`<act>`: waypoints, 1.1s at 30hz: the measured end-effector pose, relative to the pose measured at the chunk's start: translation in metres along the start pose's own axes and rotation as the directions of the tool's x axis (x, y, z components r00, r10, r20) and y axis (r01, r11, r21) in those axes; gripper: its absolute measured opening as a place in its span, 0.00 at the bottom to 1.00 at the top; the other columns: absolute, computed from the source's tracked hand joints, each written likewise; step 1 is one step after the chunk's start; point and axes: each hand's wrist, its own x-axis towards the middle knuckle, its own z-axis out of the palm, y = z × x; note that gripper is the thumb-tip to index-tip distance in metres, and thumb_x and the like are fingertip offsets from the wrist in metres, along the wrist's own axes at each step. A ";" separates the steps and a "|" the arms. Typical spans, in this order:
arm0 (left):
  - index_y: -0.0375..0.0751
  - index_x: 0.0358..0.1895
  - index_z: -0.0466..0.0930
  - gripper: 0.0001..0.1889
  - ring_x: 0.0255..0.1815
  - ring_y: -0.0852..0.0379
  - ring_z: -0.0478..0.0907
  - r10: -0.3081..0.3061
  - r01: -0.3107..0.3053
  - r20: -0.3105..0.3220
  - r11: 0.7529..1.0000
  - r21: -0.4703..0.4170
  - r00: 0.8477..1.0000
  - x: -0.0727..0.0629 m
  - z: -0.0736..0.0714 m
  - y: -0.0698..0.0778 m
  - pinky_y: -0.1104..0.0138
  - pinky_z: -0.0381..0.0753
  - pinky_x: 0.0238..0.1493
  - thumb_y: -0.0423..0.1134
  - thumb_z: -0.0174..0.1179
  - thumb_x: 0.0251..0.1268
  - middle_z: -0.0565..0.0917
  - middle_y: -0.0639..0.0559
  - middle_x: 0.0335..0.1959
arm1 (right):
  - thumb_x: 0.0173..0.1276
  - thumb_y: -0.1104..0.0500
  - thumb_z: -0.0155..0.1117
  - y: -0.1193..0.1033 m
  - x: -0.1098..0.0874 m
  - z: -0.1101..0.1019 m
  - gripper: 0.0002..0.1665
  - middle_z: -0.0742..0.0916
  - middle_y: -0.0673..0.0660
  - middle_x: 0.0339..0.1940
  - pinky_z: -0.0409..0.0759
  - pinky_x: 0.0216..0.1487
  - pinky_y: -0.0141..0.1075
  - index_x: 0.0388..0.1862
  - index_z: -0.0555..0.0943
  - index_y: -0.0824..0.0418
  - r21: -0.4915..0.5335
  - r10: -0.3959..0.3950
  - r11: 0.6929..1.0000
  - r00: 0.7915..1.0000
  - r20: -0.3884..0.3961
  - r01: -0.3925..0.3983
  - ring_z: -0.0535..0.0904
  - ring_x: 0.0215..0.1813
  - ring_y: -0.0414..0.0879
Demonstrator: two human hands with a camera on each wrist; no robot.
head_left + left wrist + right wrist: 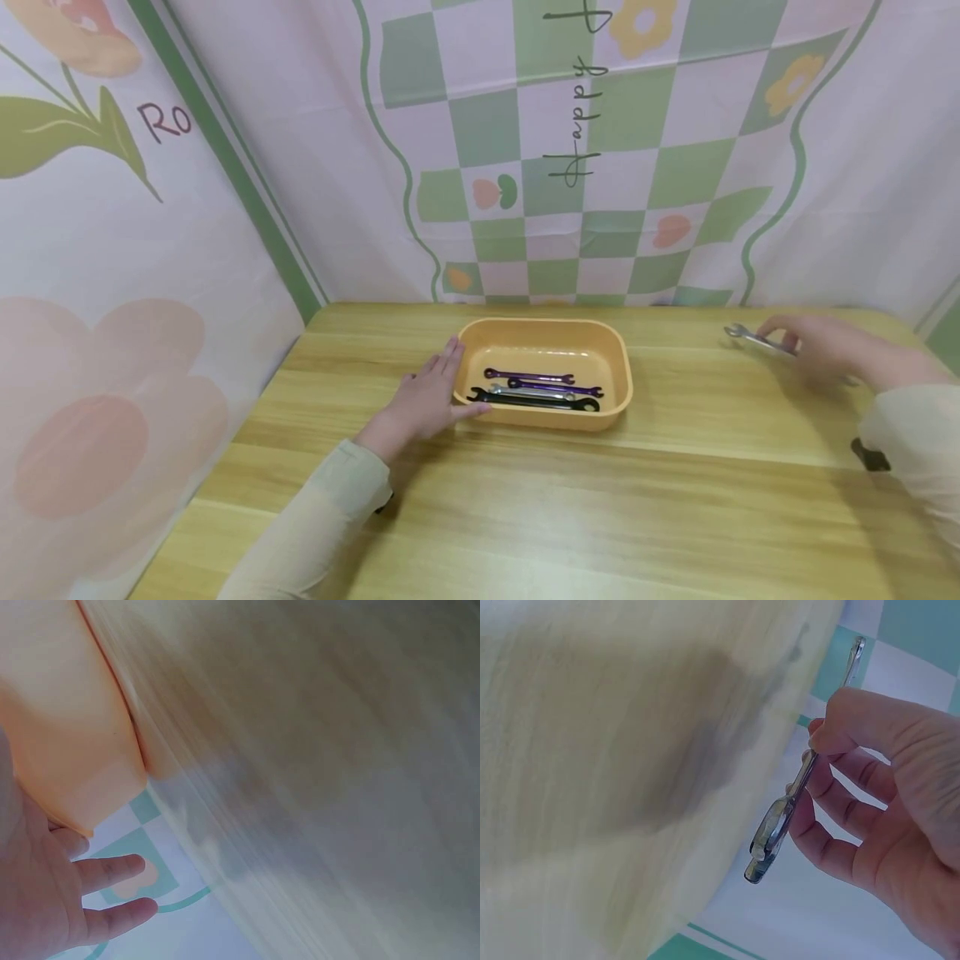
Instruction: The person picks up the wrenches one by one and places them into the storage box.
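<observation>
A yellow plastic basin (547,418) stands on the wooden table. My left hand (423,404) rests against its left end, fingers straight along the outer wall and thumb at the front rim. In the left wrist view, the fingers spread beside the basin wall (82,727). Off to the right, above the table, my right hand (828,346) pinches a silver wrench (804,776) between thumb and fingers, one end pointing left in the head view. Inside the basin lie two purple wrenches, a silver wrench (534,392) and a larger black wrench (525,401), roughly side by side.
The wooden table (540,508) runs back to a hanging cloth (555,242) with a green and white checked print. Another printed cloth (172,250) hangs along the left side. A dark strap (870,456) shows under the right sleeve.
</observation>
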 end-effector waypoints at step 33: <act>0.41 0.84 0.32 0.59 0.81 0.37 0.48 -0.004 0.004 0.014 1.000 -0.014 1.000 0.000 -0.005 0.002 0.31 0.55 0.71 0.78 0.46 0.66 0.32 0.49 0.84 | 0.47 0.80 0.66 -0.070 0.014 -0.018 0.36 0.82 0.58 0.39 0.79 0.34 0.42 0.60 0.78 0.71 -0.064 -0.138 0.988 0.990 -0.010 0.137 0.80 0.39 0.52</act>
